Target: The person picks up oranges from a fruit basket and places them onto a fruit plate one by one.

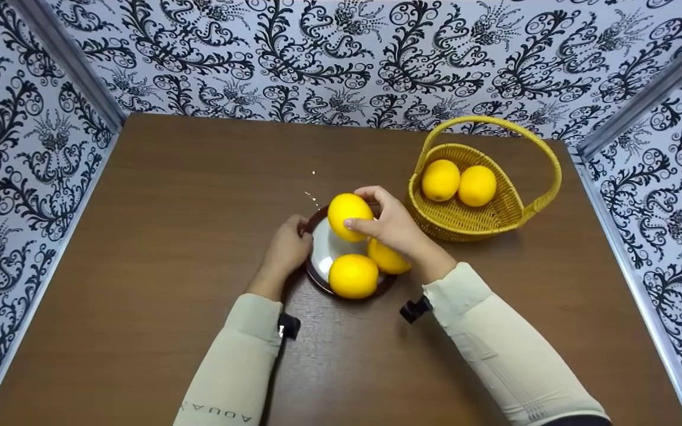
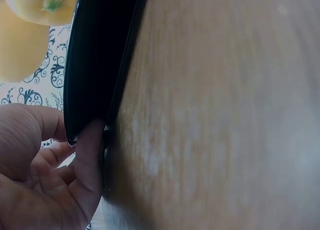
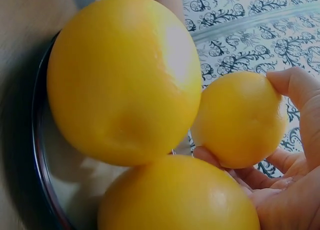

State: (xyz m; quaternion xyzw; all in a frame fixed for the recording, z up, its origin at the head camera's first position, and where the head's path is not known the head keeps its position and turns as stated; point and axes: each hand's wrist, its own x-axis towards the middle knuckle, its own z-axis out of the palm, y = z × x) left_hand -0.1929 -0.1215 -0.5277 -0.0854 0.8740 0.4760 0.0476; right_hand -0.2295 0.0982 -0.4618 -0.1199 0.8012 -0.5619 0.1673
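My right hand [image 1: 399,228] grips a yellow-orange orange [image 1: 346,214] between thumb and fingers, over the far part of a plate. The plate [image 1: 321,248] has a pale middle and a dark brown rim. Two more oranges lie on it, a near orange [image 1: 353,277] and another orange [image 1: 388,260] partly hidden under my right hand. At the plate's left side, my left hand [image 1: 286,247] pinches the rim. The left wrist view shows that hand's fingers [image 2: 90,155] at the plate's dark outer side [image 2: 95,60], close to the tabletop.
A yellow wicker basket [image 1: 510,216] with a tall arched handle [image 1: 545,148] stands to the right, behind my right forearm. Inside it are a left orange [image 1: 440,180] and a right orange [image 1: 477,185]. Patterned walls [image 1: 341,65] enclose the brown wooden table [image 1: 187,225] at the back and sides.
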